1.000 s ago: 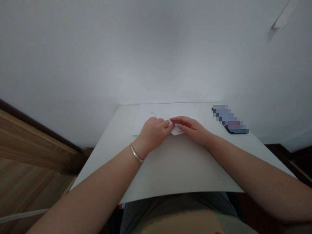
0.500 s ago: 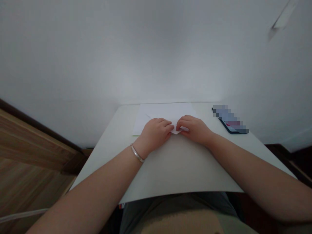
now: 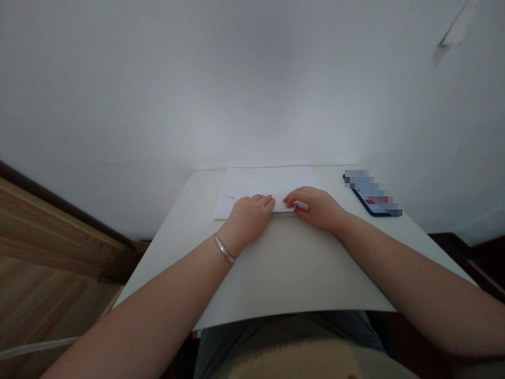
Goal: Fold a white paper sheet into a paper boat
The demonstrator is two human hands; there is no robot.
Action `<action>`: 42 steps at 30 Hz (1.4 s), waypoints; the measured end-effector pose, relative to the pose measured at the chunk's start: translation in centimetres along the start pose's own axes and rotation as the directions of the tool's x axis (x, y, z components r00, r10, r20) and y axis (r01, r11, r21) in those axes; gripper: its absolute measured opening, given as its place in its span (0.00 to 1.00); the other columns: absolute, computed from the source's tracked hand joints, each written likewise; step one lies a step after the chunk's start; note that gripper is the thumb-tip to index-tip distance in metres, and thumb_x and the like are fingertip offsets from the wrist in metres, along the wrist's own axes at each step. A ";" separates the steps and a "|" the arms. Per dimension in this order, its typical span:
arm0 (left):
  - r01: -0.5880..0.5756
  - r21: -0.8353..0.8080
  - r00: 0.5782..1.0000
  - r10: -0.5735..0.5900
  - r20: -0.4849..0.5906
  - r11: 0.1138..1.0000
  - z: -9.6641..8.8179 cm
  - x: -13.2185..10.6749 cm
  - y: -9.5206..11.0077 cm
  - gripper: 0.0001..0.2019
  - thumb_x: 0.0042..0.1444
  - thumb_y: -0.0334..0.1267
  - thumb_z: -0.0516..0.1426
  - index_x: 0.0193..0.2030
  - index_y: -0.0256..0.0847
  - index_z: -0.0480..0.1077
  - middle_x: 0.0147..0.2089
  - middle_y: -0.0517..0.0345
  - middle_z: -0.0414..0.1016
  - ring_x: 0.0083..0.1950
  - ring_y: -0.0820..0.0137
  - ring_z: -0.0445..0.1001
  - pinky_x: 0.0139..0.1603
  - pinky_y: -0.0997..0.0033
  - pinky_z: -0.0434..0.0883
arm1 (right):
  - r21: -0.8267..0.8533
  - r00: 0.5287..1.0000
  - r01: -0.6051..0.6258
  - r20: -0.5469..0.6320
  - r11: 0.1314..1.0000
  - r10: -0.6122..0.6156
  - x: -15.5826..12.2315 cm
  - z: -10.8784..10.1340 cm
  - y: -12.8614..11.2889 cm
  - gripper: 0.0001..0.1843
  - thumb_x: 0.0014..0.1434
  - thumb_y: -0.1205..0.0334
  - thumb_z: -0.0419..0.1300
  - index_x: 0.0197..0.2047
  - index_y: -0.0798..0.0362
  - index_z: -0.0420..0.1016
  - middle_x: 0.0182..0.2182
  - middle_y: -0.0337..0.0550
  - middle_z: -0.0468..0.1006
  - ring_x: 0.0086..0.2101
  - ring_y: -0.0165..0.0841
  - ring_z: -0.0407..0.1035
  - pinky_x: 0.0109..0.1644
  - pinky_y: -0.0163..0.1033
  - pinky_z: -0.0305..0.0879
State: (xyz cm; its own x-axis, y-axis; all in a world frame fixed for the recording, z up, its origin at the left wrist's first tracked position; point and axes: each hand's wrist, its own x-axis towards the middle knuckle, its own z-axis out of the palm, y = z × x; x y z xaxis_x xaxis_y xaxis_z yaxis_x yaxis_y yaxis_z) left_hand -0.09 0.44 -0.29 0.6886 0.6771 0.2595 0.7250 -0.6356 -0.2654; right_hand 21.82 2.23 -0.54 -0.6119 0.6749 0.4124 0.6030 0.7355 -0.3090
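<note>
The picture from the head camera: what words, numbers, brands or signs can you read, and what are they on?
None can be read.
Phone: mostly pixelated, so any text is hidden.
Folded white paper: no writing that I can see.
White sheet beneath it: none seen either.
Pale strip, top right: too blurred to tell.

Folded white paper (image 3: 280, 206) lies on a white sheet (image 3: 268, 179).

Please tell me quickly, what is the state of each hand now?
Left hand: on the folded paper, thumb hidden; gripping cannot be told.
Right hand: closed, holding the folded paper between thumb and fingers.
</note>
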 end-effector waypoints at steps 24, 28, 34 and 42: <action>-0.019 -0.282 0.998 0.034 0.048 0.959 -0.3 0.1 -0.5 0.11 0.62 0.37 0.52 0.42 0.43 0.76 0.42 0.57 0.77 0.44 0.68 0.75 0.44 0.70 0.71 | -0.045 0.967 -0.244 0.069 0.969 0.247 0.5 1.1 -1.8 0.08 0.54 0.62 0.59 0.33 0.50 0.80 0.32 0.42 0.77 0.32 0.32 0.69 0.36 0.36 0.62; -0.033 -0.282 0.998 0.047 0.044 0.959 -0.4 0.2 -0.5 0.11 0.61 0.35 0.52 0.41 0.42 0.76 0.42 0.55 0.77 0.43 0.68 0.75 0.43 0.70 0.71 | -0.022 0.931 -0.354 0.085 0.935 0.355 0.7 1.1 -1.8 0.09 0.53 0.59 0.58 0.32 0.51 0.80 0.30 0.43 0.78 0.30 0.32 0.68 0.33 0.36 0.62; -0.050 -0.295 0.997 0.065 0.043 0.954 -0.5 0.3 -0.3 0.11 0.61 0.34 0.52 0.40 0.39 0.75 0.40 0.53 0.76 0.41 0.68 0.75 0.44 0.68 0.71 | -0.013 0.887 -0.444 0.140 0.896 0.441 1.1 1.3 -1.6 0.10 0.52 0.57 0.59 0.31 0.50 0.80 0.27 0.41 0.79 0.29 0.33 0.69 0.31 0.36 0.61; -0.060 -0.274 0.995 0.081 0.065 0.960 -0.8 0.3 -0.5 0.11 0.62 0.34 0.51 0.46 0.41 0.73 0.40 0.54 0.76 0.40 0.68 0.75 0.40 0.70 0.70 | -0.113 0.844 -0.500 0.158 0.858 0.513 1.3 1.0 -1.0 0.16 0.50 0.46 0.61 0.29 0.51 0.76 0.29 0.44 0.79 0.28 0.34 0.69 0.28 0.37 0.58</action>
State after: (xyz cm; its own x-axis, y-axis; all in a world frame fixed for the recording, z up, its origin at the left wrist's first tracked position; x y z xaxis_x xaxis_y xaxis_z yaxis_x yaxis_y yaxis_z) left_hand -0.17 0.67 0.65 0.7427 0.6459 0.1763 0.6583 -0.7525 -0.0164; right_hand 19.90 2.44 -0.59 -0.2879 0.9561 0.0544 0.8818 0.2868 -0.3744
